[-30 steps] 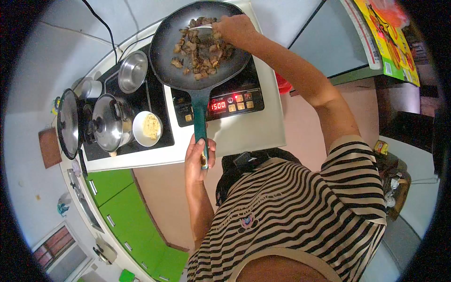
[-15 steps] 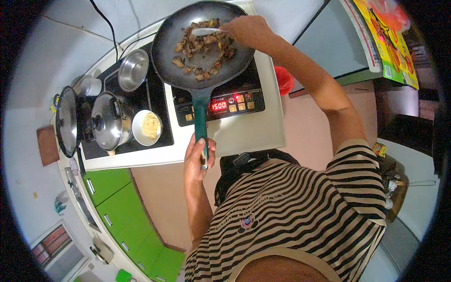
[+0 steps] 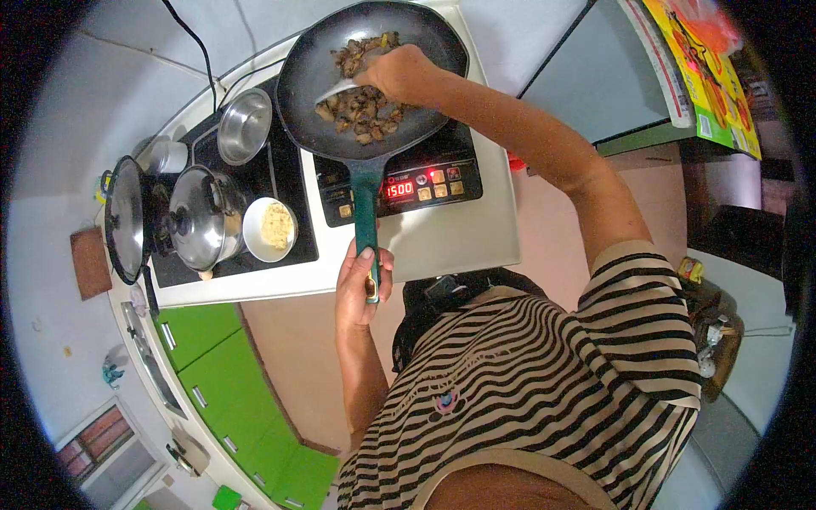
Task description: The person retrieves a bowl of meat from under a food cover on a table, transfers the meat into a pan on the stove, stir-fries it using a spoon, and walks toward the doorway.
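My left hand (image 3: 361, 276) is closed around the green handle (image 3: 366, 212) of a dark frying pan (image 3: 310, 64), which rests on an induction cooker (image 3: 433, 183) showing 1500. Over the pan, my right hand (image 3: 404, 72) grips a pale spatula (image 3: 339, 88), its head among browned chopped pieces of food (image 3: 368, 115). Part of the spatula is hidden by my fingers. Left of the pan, a white bowl (image 3: 256, 242) holds a yellowish chopped ingredient (image 3: 275, 225).
An empty steel bowl (image 3: 245, 127), a lidded steel pot (image 3: 195, 218) and an upright glass lid (image 3: 126, 219) stand to the left. Green cabinets (image 3: 229, 374) are below the counter. A colourful package (image 3: 718, 93) lies at the upper right.
My right hand has moved left and down over the pan with the spatula, whose head now points lower left. The food pieces have shifted. My left hand keeps hold of the handle.
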The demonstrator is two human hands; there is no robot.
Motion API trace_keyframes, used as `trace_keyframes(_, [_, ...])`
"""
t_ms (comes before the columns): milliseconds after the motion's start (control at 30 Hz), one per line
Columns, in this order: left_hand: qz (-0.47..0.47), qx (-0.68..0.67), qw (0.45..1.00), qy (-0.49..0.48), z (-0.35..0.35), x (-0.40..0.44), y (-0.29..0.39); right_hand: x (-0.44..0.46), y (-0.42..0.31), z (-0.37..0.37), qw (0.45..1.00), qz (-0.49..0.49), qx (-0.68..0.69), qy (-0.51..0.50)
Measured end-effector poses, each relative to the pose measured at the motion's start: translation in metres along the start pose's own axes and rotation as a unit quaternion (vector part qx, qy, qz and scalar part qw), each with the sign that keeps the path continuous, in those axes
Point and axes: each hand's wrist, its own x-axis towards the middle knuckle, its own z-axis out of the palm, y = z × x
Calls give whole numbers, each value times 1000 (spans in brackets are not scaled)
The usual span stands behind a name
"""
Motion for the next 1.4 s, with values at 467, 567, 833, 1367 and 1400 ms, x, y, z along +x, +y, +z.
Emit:
trace_keyframes(467, [4,9,1000,17,2,-1,0,-20,27,-46,957,213,-24,-194])
trace_keyframes(567, [9,17,1000,17,1,0,-1,-34,35,-49,949,213,-90,-213])
trace_keyframes(833, [3,9,1000,4,2,0,0,-45,-17,-73,967,133,33,-216])
trace_keyframes(1367, [8,0,1000,11,0,-1,-2,-21,45,-67,945,234,-7,-228])
trace_keyframes(1400, [9,-3,1000,10,0,-1,-2,-23,58,-79,942,239,-17,-236])
